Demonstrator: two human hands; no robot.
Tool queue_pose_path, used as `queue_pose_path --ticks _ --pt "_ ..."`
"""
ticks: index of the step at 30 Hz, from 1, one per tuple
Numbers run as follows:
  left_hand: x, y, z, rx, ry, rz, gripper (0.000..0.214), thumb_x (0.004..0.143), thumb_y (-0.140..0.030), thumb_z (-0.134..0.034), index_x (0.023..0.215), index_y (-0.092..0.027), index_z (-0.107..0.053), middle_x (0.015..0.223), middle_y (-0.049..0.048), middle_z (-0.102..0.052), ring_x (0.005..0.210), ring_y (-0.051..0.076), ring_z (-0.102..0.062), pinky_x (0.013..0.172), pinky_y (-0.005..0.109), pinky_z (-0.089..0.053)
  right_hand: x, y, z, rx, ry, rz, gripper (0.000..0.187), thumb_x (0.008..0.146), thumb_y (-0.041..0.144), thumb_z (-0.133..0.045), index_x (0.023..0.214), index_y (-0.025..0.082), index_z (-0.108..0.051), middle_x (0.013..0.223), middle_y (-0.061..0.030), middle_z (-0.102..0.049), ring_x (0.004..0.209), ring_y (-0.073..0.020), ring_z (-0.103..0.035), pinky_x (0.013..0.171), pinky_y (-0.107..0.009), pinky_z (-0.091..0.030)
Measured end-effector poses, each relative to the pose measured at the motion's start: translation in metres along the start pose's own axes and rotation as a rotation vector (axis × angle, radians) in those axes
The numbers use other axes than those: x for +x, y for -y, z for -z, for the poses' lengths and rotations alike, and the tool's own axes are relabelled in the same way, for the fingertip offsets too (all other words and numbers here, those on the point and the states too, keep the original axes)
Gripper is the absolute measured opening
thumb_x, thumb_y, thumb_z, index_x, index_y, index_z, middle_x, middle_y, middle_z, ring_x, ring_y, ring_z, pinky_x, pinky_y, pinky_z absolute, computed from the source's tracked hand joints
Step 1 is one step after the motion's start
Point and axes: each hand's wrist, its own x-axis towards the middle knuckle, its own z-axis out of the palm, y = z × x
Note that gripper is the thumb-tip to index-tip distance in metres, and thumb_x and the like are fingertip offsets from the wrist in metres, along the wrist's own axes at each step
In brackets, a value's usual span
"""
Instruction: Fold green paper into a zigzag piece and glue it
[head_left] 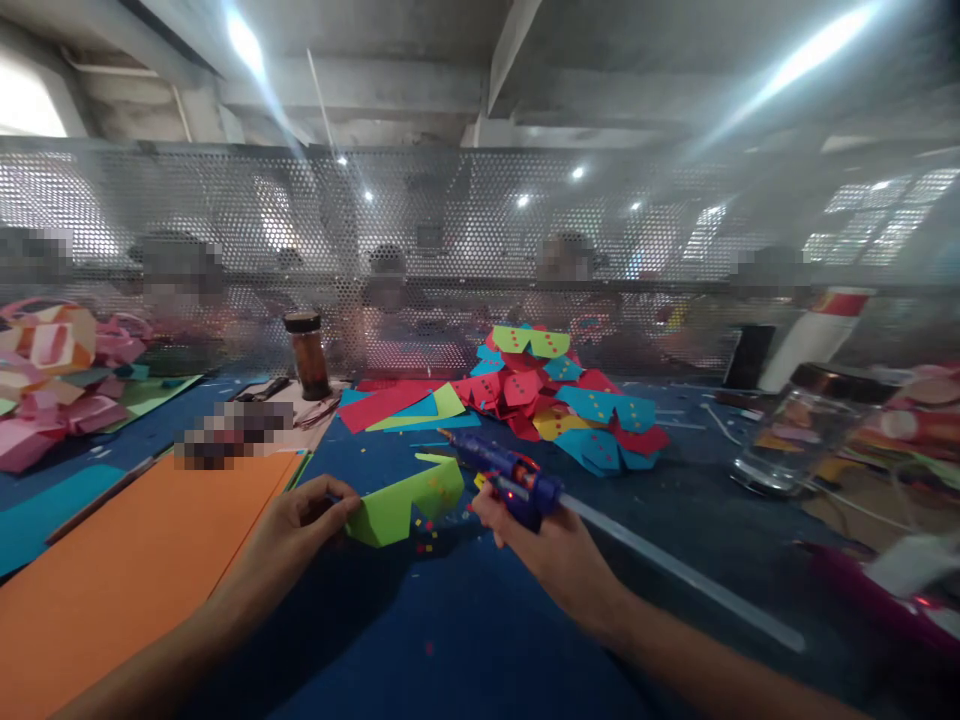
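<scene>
Pinching the green paper [382, 512] by its left end, just below centre frame, the left hand [316, 518] is nearer; the paper's long axis rises rightward toward the glue gun [495, 460] the right hand [551, 555] grips.

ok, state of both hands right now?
Left hand: closed, pinching one end of the green paper piece.
Right hand: closed around the blue glue gun.
</scene>
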Motion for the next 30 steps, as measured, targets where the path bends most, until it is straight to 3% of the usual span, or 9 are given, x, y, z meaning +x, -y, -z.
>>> queue_pose_path --ticks 2,5,10,30 --pt "0.001 0.000 0.001 -0.001 -0.014 0.021 0.031 0.074 -0.049 -0.066 0.073 -0.019 -0.063 0.058 -0.0040 -0.053 0.053 0.014 -0.050 0.053 0.024 -0.034 -0.011 0.003 -0.005 0.009 0.019 0.062 0.026 0.086 0.047 -0.056 0.085 0.021 -0.062 0.073 -0.0032 -0.064 0.067 -0.0174 -0.060 0.059 -0.028 -0.049" --pt "0.001 0.001 0.003 0.011 -0.011 0.013 0.031 0.076 -0.049 -0.065 0.075 -0.018 -0.063 0.059 -0.0036 -0.054 0.056 0.014 -0.052 0.055 0.025 -0.036 -0.022 0.008 -0.010 -0.019 0.150 0.148 0.026 0.086 0.044 -0.059 0.075 0.021 -0.056 0.070 -0.0005 -0.060 0.061 -0.0132 -0.055 0.054 -0.023 -0.045" --pt "0.002 0.003 0.005 0.006 0.001 0.005 0.031 0.079 -0.049 -0.063 0.075 -0.018 -0.061 0.063 -0.0032 -0.054 0.059 0.014 -0.053 0.059 0.026 -0.039 -0.022 0.013 -0.012 -0.165 0.304 0.309 0.028 0.087 0.037 -0.059 0.068 0.021 -0.044 0.063 0.0030 -0.050 0.054 -0.0099 -0.045 0.049 -0.021 -0.035" --pt "0.000 0.002 0.002 0.020 0.028 -0.008 0.029 0.082 -0.047 -0.061 0.076 -0.019 -0.062 0.066 -0.0031 -0.054 0.061 0.013 -0.049 0.057 0.025 -0.037 -0.019 0.000 -0.019 -0.273 0.253 0.382 0.025 0.088 0.036 -0.056 0.072 0.021 -0.044 0.066 0.0024 -0.052 0.054 -0.0104 -0.047 0.051 -0.022 -0.034"
